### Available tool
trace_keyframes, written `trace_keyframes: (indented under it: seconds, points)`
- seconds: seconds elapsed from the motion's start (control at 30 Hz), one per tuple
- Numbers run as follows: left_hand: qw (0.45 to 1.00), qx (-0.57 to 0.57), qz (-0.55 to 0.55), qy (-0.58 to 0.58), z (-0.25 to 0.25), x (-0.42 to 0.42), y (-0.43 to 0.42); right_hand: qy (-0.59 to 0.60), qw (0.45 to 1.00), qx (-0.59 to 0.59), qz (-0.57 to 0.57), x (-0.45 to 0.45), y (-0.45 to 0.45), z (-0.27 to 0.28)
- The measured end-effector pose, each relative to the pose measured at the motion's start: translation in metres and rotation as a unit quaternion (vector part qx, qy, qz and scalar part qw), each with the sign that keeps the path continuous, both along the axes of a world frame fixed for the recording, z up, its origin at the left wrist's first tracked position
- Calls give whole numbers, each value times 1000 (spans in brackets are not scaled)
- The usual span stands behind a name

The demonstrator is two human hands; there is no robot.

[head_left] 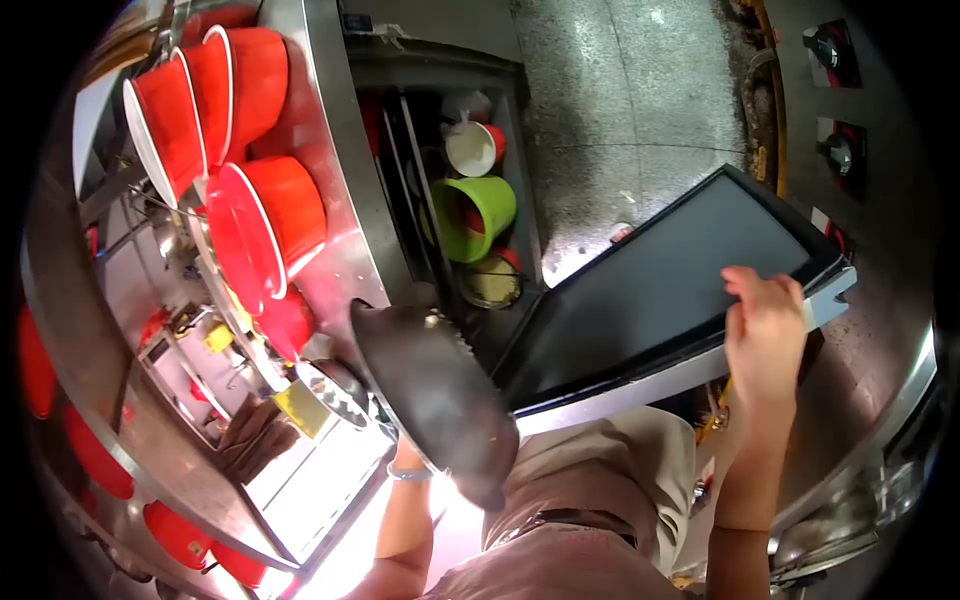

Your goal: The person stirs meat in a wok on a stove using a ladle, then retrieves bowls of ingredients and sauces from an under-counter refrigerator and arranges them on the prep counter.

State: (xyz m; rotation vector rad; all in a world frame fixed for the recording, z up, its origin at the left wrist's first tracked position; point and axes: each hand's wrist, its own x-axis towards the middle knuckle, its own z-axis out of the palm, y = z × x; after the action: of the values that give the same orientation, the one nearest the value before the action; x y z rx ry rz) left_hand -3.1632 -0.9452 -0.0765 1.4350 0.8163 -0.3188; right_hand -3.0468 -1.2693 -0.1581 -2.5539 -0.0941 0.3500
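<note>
My left hand (410, 456) is mostly hidden behind a dark, round, bowl-like pan (435, 390) and grips it by its rim. The pan is tilted on its side in front of my body, so its inside does not show. With my right hand (765, 325) I grasp the edge of an open under-counter cabinet door (660, 290), fingers bent over onto its dark inner panel. Inside the cabinet, beyond the door, are a green tub (490, 215), a white-and-red tub (470, 150) and a container of pale food (493, 282).
Red tubs with white rims (260, 90) stand stacked on the steel counter (335, 170) at left. A metal ladle-like utensil (340, 390) and a yellow item (300, 405) lie below them. Concrete floor (640, 90) shows past the door. Another steel surface (850, 370) runs along the right.
</note>
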Motion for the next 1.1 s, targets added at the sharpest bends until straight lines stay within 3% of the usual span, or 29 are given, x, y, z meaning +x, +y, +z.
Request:
trace_keyframes:
  seconds: [0.1,0.13,0.17,0.23,0.27,0.33,0.37,0.43,0.5,0.53,0.57,0.67,0.77,1.03,1.1]
  points:
    - [999,29,-19,34,-30,-29,-8,127,981,-66,127,2,21,-7]
    - [994,-60,53,69,-29,-16,-19,129,969,-88,194,1,26,-17]
    - [992,-91,70,59,-41,-25,-25,150,945,-119,265,6,32,-19]
    - [983,-154,90,47,-69,-55,-18,324,847,-184,380,24,61,-18]
    - [982,-151,92,62,-74,-62,-19,328,841,-189,386,27,72,-28]
    - [981,-151,100,63,-83,-74,-22,446,685,-193,542,30,93,-62]
    - [982,-150,102,60,-86,-75,-24,448,679,-201,545,39,105,-74]
    - [982,-140,114,60,-89,-79,-29,707,461,-201,496,51,130,-100]
    - [979,-130,146,50,-95,-86,-34,638,604,100,466,45,143,-130]
    - [978,-120,164,42,-97,-87,-33,602,653,308,342,41,154,-131]
    - [977,-127,170,36,-96,-86,-31,596,658,400,228,37,164,-130]
    - [972,-61,220,63,-86,-70,-41,625,595,483,145,26,182,-116]
    - [969,-60,236,47,-93,-76,-37,649,574,479,139,27,185,-96]
    - [968,-74,240,28,-99,-92,-35,635,605,450,166,32,181,-75]
    - [968,-29,242,62,-97,-84,-39,615,621,456,168,32,179,-76]
